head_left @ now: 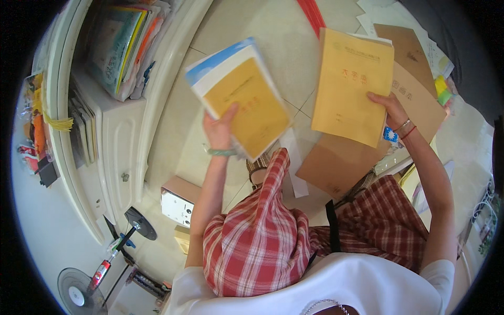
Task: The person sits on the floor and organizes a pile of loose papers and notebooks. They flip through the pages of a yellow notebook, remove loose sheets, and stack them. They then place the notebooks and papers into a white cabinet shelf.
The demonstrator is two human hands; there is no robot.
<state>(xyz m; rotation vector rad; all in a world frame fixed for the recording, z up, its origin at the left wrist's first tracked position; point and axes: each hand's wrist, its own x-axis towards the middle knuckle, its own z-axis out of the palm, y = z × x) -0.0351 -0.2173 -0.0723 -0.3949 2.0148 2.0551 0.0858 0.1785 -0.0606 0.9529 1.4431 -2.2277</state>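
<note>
My left hand [220,128] is closed on a small stack of exercise books [247,105]. A yellow cover lies on top, with a white and a blue-and-white edge showing behind it. In my right hand [391,110] is a larger yellow exercise book [352,84], gripped at its right edge with the thumb on the cover. White pages peek out at its top. Below and behind it lie a brown paper folder or book [341,163] and another brown-covered book [420,102]. The two held bundles are apart, above the tiled floor.
A white cabinet [123,142] stands at the left, with books and folders [123,52] on its shelf. A fan [79,294] is at the lower left. Near my left forearm sits a white box [177,207]. Red strips [312,16] and loose papers [438,58] lie at the far side.
</note>
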